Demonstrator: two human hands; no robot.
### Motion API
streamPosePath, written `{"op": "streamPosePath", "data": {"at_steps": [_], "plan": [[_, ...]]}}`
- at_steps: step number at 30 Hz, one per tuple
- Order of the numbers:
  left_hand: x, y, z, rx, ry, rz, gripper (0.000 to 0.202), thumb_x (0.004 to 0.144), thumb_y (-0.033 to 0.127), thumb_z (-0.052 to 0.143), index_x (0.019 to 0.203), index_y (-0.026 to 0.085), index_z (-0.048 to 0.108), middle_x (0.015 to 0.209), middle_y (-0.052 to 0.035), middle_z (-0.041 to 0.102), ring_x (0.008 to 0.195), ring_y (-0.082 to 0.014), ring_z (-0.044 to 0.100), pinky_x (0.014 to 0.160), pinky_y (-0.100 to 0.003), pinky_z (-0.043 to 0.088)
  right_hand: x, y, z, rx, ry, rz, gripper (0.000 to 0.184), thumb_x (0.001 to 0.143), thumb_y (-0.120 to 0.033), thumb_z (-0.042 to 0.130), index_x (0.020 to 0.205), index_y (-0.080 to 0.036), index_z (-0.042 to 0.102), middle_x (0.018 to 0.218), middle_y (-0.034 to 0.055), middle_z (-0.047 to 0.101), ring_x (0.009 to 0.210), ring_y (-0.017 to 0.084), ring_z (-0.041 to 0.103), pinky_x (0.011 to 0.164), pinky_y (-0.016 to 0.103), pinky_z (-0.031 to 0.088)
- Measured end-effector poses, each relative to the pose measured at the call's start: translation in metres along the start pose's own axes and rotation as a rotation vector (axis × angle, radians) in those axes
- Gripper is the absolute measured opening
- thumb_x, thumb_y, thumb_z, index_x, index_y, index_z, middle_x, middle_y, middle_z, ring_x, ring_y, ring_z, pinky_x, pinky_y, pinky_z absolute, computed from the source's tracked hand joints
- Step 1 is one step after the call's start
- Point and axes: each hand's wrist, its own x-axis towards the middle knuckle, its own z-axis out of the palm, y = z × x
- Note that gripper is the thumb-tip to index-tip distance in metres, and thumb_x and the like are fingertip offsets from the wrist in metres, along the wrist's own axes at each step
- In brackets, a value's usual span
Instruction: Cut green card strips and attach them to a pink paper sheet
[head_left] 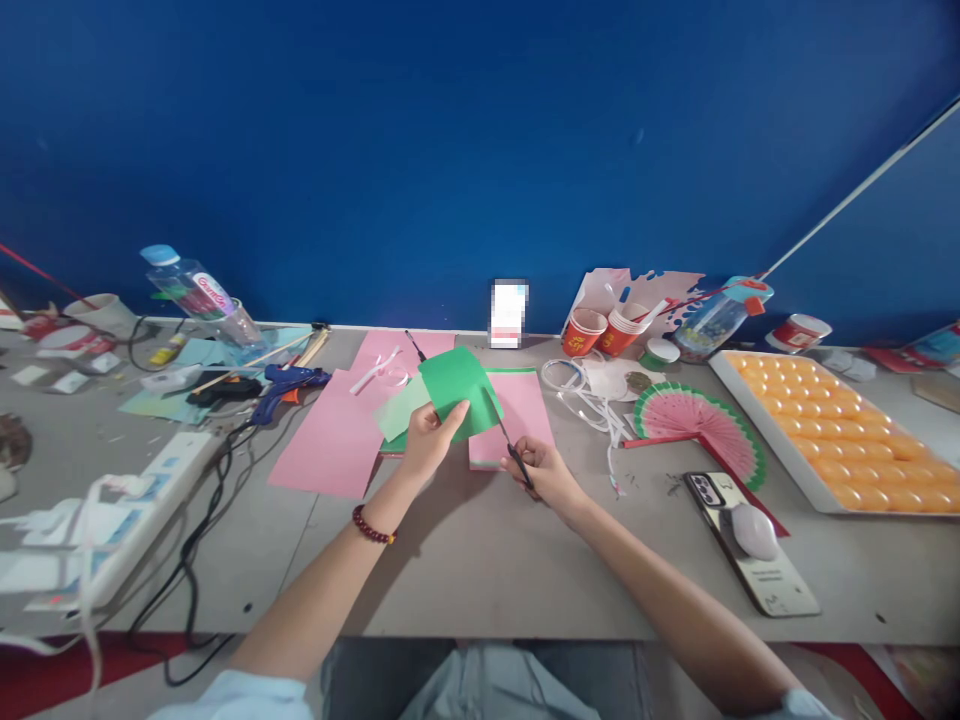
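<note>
A sheet of green paper (459, 385) is pinched between the thumb and fingers of my left hand (433, 437), held above the table. My right hand (541, 470) grips a pair of scissors (517, 460) by the dark handles. The scissor blades meet the green paper at its right edge, where a narrow strip stands off from the rest. Beneath the hands lie pink sheets (322, 435) and a pale green piece (397, 408). Another pink sheet with green edges (525, 400) rests below the scissors.
A blue glue gun (281, 390) and a power strip (150, 520) lie to the left. Rightward are red paper cups (583, 333), white cord (592, 410), a watermelon-patterned fan (697, 420), a phone (780, 575) and a tray of orange balls (840, 430). A lit screen (509, 312) stands behind.
</note>
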Motion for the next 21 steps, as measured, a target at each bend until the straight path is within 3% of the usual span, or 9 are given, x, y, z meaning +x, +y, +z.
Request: {"op": "streamPosePath", "data": {"at_steps": [10,21], "plan": [[-0.004,-0.004,0.0,0.071,-0.151,0.018,0.033,0.071,0.046,0.073,0.062,0.016,0.065,0.055,-0.0004,0.057,0.054,-0.0122,0.049,0.049,-0.023,0.042,-0.002,-0.003,0.001,-0.009,0.004,0.0,0.047,0.066,-0.054,0.072,0.071,-0.023,0.038,0.044,-0.0107,0.045,0.033,0.003,0.027,0.031,0.016,0.016],[-0.002,-0.013,0.0,0.105,-0.167,-0.014,0.036,0.07,0.048,0.071,0.062,0.015,0.063,0.06,-0.0003,0.057,0.056,-0.0115,0.047,0.052,-0.024,0.038,-0.002,-0.003,0.001,-0.009,-0.022,-0.009,0.045,0.069,-0.056,0.068,0.073,-0.023,0.038,0.045,-0.011,0.044,0.033,0.003,0.025,0.031,0.016,0.016]]}}
